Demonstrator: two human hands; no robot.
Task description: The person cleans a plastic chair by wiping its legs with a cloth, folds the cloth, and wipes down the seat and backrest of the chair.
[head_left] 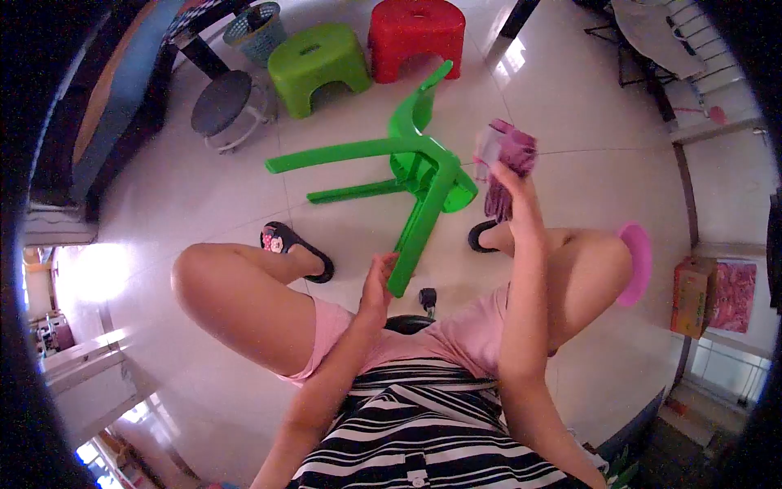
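Note:
A bright green plastic chair (419,175) lies tipped over on the floor between my feet, its legs pointing several ways. My left hand (377,285) is closed on the end of its nearest leg, close to my lap. A crumpled purple cloth (515,151) with a paler patch is in my right hand (513,181), raised just right of the chair. My right fingers are closed round the cloth, and part of it hangs below them.
A green stool (319,69), a red stool (417,37), a round dark stool (222,104) and a blue-green basket (257,33) stand ahead. A pink basin-like rim (637,265) shows beside my right knee. Further right is a cardboard box (692,297).

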